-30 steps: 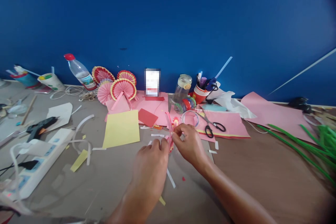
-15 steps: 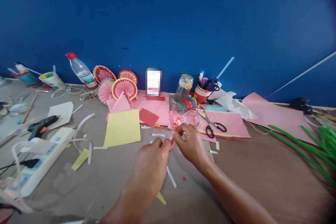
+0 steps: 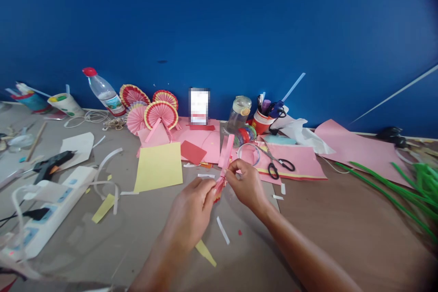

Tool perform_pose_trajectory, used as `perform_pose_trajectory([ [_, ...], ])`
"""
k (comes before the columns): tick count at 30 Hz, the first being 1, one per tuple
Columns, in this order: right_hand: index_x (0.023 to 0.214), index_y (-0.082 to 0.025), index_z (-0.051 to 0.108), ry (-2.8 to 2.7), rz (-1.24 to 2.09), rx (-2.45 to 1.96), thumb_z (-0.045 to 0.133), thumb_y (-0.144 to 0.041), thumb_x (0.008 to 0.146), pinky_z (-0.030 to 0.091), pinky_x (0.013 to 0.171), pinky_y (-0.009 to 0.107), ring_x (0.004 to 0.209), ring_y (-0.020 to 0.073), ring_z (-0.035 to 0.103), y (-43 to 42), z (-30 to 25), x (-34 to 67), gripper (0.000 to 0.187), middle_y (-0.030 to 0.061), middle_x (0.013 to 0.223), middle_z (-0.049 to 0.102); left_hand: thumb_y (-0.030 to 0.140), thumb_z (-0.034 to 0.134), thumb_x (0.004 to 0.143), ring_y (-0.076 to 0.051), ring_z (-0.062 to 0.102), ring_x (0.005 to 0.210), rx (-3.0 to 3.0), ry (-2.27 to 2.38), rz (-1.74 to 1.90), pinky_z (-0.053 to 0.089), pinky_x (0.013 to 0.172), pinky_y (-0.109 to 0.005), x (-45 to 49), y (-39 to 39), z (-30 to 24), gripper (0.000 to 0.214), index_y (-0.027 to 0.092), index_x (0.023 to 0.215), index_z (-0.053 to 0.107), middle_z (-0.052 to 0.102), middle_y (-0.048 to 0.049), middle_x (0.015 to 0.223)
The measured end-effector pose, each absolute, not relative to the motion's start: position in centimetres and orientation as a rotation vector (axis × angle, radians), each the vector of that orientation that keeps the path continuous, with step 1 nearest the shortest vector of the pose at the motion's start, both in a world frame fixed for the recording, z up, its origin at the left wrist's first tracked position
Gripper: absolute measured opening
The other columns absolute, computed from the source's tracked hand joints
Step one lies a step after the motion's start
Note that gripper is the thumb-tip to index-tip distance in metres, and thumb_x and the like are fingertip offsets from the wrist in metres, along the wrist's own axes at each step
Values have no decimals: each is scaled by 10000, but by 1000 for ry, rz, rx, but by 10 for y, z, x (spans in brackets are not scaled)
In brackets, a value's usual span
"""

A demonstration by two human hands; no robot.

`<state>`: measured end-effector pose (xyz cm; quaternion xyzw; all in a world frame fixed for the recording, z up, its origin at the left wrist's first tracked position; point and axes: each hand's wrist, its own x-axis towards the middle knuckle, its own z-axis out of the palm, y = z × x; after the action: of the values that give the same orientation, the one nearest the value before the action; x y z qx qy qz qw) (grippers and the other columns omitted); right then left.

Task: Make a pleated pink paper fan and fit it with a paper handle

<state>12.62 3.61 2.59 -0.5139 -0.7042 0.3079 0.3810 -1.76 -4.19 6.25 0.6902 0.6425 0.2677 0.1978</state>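
Note:
A folded pink paper piece (image 3: pixel 226 150) with red and yellow edging at its lower end is pinched between my hands above the table. My left hand (image 3: pixel 196 200) grips its lower part, fingers closed. With thumb and index finger together, my right hand (image 3: pixel 244 182) pinches it around the middle; the fingers hide that spot. Just beyond my right hand lie a roll of clear tape (image 3: pixel 249 154) and black-handled scissors (image 3: pixel 277 164) on pink paper. To the left of the hands is a yellow paper sheet (image 3: pixel 159 166), with a red paper piece (image 3: pixel 193 152) beside it.
Pleated paper fans (image 3: pixel 160 115) stand near the blue wall beside a bottle (image 3: pixel 104 93). A clear cup (image 3: pixel 238 114) and a pen cup (image 3: pixel 263 121) stand behind. At left are a power strip (image 3: pixel 58 214) and glue gun (image 3: pixel 53 164); green stems (image 3: pixel 393 196) lie right.
The pink paper piece has turned in my hands, so its upper end now shows a broader face. My left hand has shifted slightly left and down; my right hand has barely moved.

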Motion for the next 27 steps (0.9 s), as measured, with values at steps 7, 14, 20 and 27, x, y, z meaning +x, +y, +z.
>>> perform_pose_trajectory([
  [7,587,-194,477,-1800,755,-1309,482,-155,696,387,618,259,584,135,516,36,26,126,116,-12,579,566,230,436,877,-143,598,734,1896,1789,734,433,659,-239,-14,-41,57,200,252,963,616,613,-11,822],
  [14,594,-193,474,-1709,935,-1366,493,-193,711,370,544,242,564,133,504,38,30,127,118,-14,579,544,315,419,889,-120,575,653,1628,1601,860,437,606,-218,-22,-38,54,228,206,948,610,659,-14,806],
  [20,611,-192,462,-1932,429,-1179,491,-120,718,370,741,329,617,146,510,35,21,124,132,-4,614,567,315,429,870,-143,613,715,1545,1577,788,460,623,-227,-30,-34,47,275,196,1025,622,693,-33,880],
  [27,980,-176,553,-2040,733,-1044,527,-197,814,443,682,293,771,171,593,42,19,132,169,68,917,635,298,404,871,-172,618,785,1573,1732,726,448,703,-258,-36,-28,51,277,206,977,643,699,-34,887],
])
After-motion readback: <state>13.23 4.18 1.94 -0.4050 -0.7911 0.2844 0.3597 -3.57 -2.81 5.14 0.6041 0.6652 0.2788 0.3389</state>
